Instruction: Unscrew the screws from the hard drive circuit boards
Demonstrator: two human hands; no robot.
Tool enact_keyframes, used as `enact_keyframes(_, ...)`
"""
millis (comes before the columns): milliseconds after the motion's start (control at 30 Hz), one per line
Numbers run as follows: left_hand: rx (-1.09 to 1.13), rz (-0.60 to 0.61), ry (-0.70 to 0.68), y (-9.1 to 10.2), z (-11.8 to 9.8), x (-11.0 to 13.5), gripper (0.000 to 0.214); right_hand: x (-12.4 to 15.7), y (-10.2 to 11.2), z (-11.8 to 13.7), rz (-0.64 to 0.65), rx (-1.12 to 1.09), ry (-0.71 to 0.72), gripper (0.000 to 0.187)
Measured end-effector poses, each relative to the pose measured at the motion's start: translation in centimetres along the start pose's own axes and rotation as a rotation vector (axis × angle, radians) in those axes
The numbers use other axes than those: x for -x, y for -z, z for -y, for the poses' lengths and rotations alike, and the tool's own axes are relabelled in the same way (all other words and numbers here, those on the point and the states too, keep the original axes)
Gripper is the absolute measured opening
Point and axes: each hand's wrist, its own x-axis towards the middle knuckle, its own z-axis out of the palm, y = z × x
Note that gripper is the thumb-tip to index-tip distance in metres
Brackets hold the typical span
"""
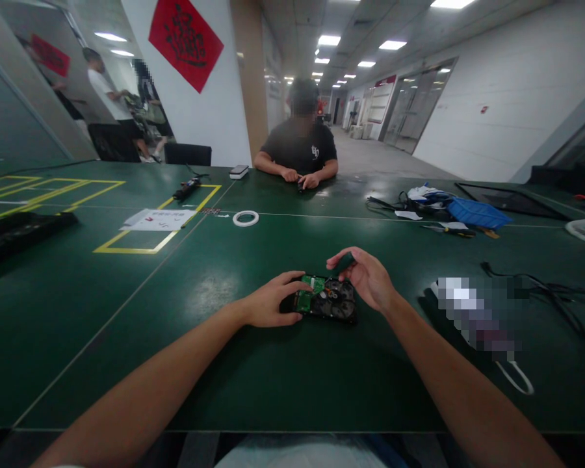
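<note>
Your left hand (275, 299) is at the left end of the hard drive (341, 305), which lies flat on the green tabletop (273, 390) directly in front of you. Its thumb bears on the near edge and its fingers reach over the far side and top, so the casing is clasped between them. The green circuit board (304, 296) faces up, partly covered by those fingers; the darker part of the casing extends to the right, uncovered.

Your right hand (368, 276) is above the far right part of the drive. Thumb and fingers pinch the dark green handle (343, 262) of a slim tool, held at a slant and pointing down towards the board. Whether its tip touches the drive cannot be determined from this view.

Left of your work, well apart from it, a white ring-shaped roll (238, 224) lies flat. Beyond it to the left, a white sheet (158, 220) lies partly within yellow tape markings (127, 251), with a dark device (187, 188) near its far edge. To your right are a blurred-out object (478, 318) with a white loop (521, 382) and some black cables (560, 296). Farther off on that side, a blue item (480, 213) lies among other articles. Opposite you, a person in a dark shirt (299, 148) sits at the table, both hands together over a small dark object.
</note>
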Motion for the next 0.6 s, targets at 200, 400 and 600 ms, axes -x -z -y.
enact_keyframes(200,-0.005,0.008,0.003,-0.04,0.15,-0.02,0.069,-0.17,0.28,-0.05,0.004,-0.069,-0.036,0.032)
enact_keyframes(400,0.010,0.006,0.007,0.00,0.05,-0.04,0.070,-0.10,0.38,-0.07,0.023,-0.059,-0.057,0.032)
enact_keyframes(600,0.004,0.009,0.001,0.06,-0.07,-0.02,0.070,-0.06,0.20,0.00,0.011,-0.094,-0.071,0.030)
